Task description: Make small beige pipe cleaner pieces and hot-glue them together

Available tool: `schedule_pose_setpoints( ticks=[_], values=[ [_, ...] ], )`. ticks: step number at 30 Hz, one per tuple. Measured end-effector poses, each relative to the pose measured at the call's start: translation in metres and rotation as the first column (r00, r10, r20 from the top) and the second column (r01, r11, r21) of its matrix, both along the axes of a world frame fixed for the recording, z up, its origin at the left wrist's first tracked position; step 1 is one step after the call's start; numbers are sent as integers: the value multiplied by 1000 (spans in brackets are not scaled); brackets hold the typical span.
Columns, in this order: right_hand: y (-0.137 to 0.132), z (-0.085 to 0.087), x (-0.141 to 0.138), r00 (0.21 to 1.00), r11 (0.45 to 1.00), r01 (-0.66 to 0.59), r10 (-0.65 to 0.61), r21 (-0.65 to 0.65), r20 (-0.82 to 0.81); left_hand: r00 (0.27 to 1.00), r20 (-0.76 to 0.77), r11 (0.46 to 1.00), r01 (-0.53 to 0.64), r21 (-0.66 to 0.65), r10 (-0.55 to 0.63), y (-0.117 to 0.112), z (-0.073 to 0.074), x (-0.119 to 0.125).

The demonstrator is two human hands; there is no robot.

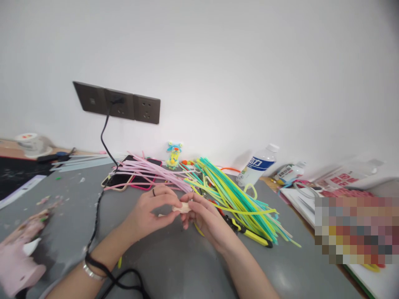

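Observation:
A small pale cream piece (182, 208), its kind too blurred to make out, is pinched between both hands above the grey table. My left hand (157, 206) holds its left end between thumb and fingertips, with a dark ring on one finger. My right hand (207, 216) grips the right end, fingers curled around it. Behind the hands lies a bundle of pink pipe cleaners (156, 171). To the right of them spreads a thick bundle of green and yellow pipe cleaners (232, 195). Pliers with yellow and black handles (254, 237) lie beside my right hand, partly under that bundle.
A black cable (101, 199) runs from the wall sockets (116, 104) across the table and over my left forearm. Phones (121, 181) lie under the pink stems. A small colourful figure (173, 157) and a tilted-looking bottle (257, 165) stand near the wall. Pink fabric-like item (21, 265) sits lower left.

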State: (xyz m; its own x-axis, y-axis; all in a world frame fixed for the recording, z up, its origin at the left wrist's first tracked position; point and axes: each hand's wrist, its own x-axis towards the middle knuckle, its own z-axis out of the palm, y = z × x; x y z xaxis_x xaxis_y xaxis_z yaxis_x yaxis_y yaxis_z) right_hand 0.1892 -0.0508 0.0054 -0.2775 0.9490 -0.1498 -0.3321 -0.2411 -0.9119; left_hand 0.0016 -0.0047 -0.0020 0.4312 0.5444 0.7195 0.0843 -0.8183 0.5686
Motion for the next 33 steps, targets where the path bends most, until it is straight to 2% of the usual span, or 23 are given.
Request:
schedule_pose_setpoints(
  ticks=[19, 33],
  values=[
    [-2, 7, 0, 1000, 999, -7, 6, -45, -22, 1000, 13, 998, 1, -57, 0, -3, 2, 2],
    [-2, 7, 2, 996, 993, -68, 62, -101, -65, 996, 13, 993, 86, -80, -85, -2, 2, 1]
  ],
)
